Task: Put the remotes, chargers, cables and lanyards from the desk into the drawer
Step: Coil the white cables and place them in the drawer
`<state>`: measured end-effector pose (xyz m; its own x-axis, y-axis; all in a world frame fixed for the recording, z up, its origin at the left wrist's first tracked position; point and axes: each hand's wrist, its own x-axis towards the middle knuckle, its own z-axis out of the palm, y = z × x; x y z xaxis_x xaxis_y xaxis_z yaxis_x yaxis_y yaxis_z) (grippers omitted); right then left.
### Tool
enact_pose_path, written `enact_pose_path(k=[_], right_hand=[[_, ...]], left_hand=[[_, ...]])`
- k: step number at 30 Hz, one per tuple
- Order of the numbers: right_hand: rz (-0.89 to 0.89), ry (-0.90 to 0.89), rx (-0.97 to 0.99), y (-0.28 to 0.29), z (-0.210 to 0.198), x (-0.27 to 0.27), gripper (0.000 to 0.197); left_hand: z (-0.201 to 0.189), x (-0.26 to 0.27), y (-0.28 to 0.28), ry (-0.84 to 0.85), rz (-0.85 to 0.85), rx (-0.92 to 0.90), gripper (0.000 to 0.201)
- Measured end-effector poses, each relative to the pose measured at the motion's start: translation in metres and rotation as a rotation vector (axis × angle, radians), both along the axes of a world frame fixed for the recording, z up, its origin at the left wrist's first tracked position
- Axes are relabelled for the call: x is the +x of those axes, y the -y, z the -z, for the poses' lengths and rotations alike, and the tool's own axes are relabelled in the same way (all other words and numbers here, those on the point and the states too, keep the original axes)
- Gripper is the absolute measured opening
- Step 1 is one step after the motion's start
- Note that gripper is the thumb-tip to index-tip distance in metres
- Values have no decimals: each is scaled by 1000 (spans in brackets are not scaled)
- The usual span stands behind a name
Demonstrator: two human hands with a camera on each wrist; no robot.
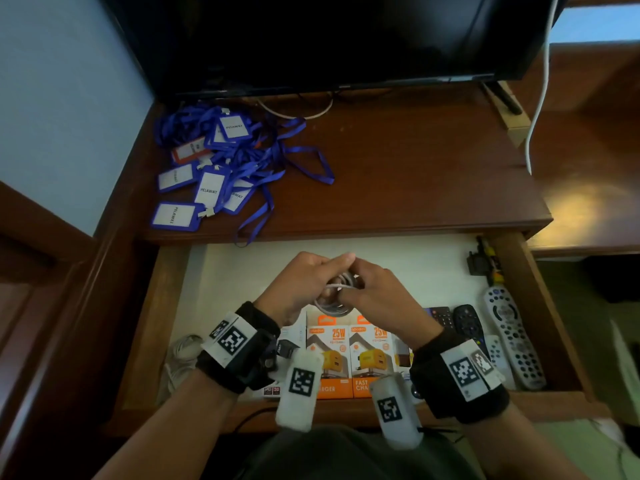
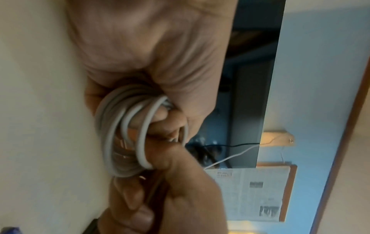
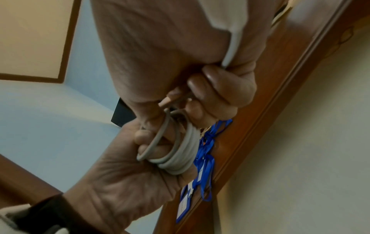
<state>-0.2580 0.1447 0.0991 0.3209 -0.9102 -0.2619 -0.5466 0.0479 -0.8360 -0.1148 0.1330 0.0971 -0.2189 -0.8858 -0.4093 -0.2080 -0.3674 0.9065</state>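
Both hands meet over the open drawer (image 1: 239, 271) around a coiled grey-white cable (image 1: 334, 304). My left hand (image 1: 308, 275) grips the coil (image 2: 122, 134) with its fingers curled through the loops. My right hand (image 1: 367, 285) pinches the cable's loose end (image 3: 230, 52) and touches the coil (image 3: 180, 156). A pile of blue lanyards with badge holders (image 1: 221, 164) lies on the desk's left side (image 3: 206, 150). In the drawer sit orange charger boxes (image 1: 332, 355), a white remote (image 1: 512, 341), a black remote (image 1: 467, 322) and another coiled white cable (image 1: 181, 355).
The wooden desk top (image 1: 398, 168) carries a dark TV (image 1: 329, 39) at the back, with a thin cable loop (image 1: 294, 112) under it. A white cord (image 1: 540, 98) hangs at the right. A black adapter (image 1: 476, 263) lies in the drawer's far right corner.
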Motion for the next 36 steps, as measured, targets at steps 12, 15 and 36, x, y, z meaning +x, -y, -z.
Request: enact_pose_path(k=[12, 15, 36], right_hand=[[247, 191, 108, 0, 8, 2, 7], [254, 195, 121, 4, 10, 0, 15], [331, 645, 180, -2, 6, -14, 35]], left_hand=[[23, 13, -9, 405, 143, -669, 44], [23, 20, -9, 449, 203, -605, 45], [2, 11, -9, -233, -201, -82, 26]])
